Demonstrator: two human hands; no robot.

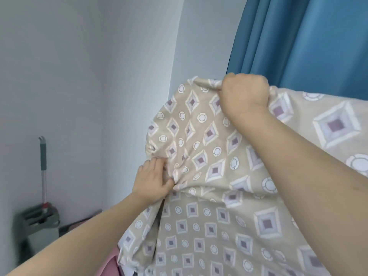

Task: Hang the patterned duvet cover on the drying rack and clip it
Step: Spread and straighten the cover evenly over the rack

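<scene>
Right hand [244,94] fists duvet cover [209,152] top edge, centre frame, keeping it raised; left hand [152,181] pinches fold lower down, likely spreading. Rack unseen.

The floor [79,226] shows only as a dark strip at the lower left, at the foot of the pale wall [79,76]. A grey-green mop bucket [37,226] stands on it in the corner, with a mop handle [43,166] rising upright from the bucket.

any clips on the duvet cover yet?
No: the duvet cover shows no clips; the right hand and left hand just grip it.
</scene>
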